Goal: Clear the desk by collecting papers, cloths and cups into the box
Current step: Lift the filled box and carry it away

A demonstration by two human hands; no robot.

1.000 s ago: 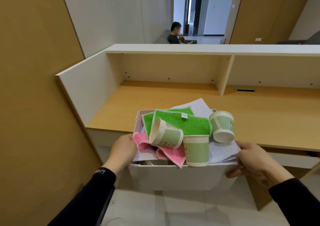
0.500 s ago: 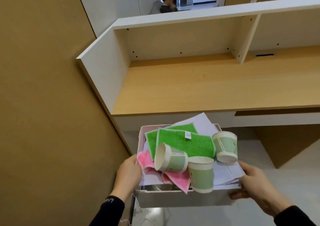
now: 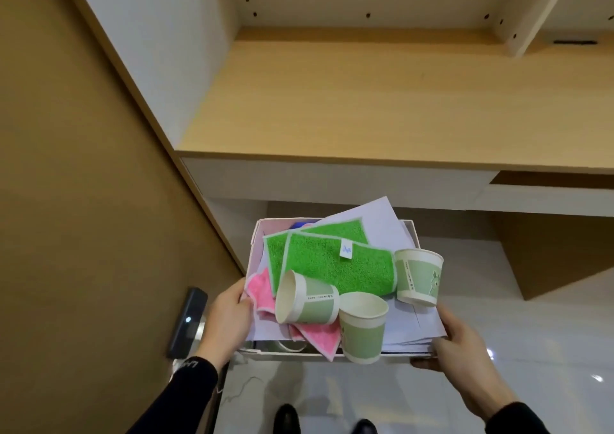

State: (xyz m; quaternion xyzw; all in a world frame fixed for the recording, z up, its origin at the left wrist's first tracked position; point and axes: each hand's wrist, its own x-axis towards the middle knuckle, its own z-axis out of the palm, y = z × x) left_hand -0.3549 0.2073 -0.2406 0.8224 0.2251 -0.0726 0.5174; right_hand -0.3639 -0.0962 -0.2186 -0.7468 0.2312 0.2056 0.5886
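Observation:
I hold a white box (image 3: pixel 254 238) in the air in front of the wooden desk (image 3: pixel 365 108), below its front edge. My left hand (image 3: pixel 229 317) grips the box's left side and my right hand (image 3: pixel 460 344) grips its right front corner. White papers (image 3: pixel 382 216) stick out of the box. Green cloths (image 3: pixel 332 264) lie on the papers, and a pink cloth (image 3: pixel 315 337) hangs over the front edge. Three green and white paper cups rest on top: one on its side (image 3: pixel 305 299), one upright at the front (image 3: pixel 362 327), one upside down at the right (image 3: pixel 418 277).
A brown wall panel (image 3: pixel 83 201) stands close at the left, with a dark handle-like device (image 3: pixel 187 320) on it. A white partition (image 3: pixel 159 35) and shelf back edge the desk. Pale glossy floor (image 3: pixel 498 300) lies below, with my shoes (image 3: pixel 287 418) at the bottom.
The box has come off the desk and moved down and back toward me. My view has tilted downward, so the far room and seated person are out of sight.

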